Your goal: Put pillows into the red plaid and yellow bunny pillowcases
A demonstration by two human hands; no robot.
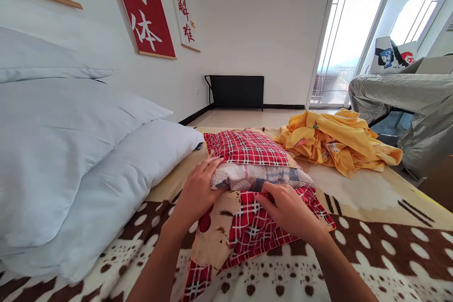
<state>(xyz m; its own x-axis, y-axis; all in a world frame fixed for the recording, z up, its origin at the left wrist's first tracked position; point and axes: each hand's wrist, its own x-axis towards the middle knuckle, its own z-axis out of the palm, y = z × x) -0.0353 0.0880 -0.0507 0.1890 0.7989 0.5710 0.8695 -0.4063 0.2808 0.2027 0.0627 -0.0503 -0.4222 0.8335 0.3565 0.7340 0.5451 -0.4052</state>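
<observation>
In front of me a checked patchwork pillow (247, 175) shows as a pale strip between the upper and lower parts of a red plaid pillowcase (249, 147). The pillowcase's lower flap, with a beige printed figure on it, lies spread toward me. My left hand (201, 186) grips the left side of the pillow, fingers on top and thumb underneath. At the opening's lower edge, my right hand (285, 205) has its fingers curled and closed on the pillowcase fabric; some fingertips are hidden against the pillow.
White pillows (116, 165) are stacked on the left. A crumpled yellow cloth (329, 139) lies at the bed's far right. The bed has a brown and cream patterned blanket (382, 240). Beyond are a black folded panel (237, 91) and silver-covered furniture (399, 89).
</observation>
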